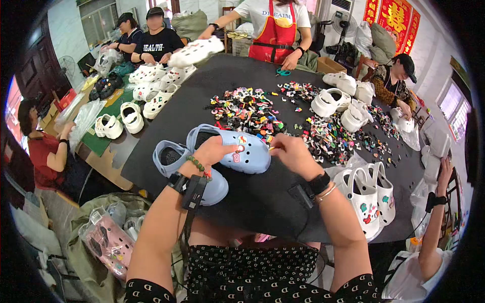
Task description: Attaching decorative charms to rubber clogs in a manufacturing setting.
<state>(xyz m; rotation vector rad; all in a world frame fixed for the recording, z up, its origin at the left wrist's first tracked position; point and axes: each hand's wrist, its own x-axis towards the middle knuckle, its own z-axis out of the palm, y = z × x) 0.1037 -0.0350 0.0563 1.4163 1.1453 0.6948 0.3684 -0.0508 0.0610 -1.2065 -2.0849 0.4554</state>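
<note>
A light blue clog with holes in its top is tilted in front of me on the black table. My left hand grips it, thumb pressed by a round charm on its upper. A red and white charm sits beside that. At the toe, my right hand is closed in a pinch; a tiny yellowish bit shows at its fingertips, too small to name. The second blue clog lies partly under my left hand and wrist.
Loose charms form piles beyond my hands. White clogs with charms stand at the right, more white clogs at the left. Teal scissors lie at the far edge. A co-worker in a red apron holds a white clog.
</note>
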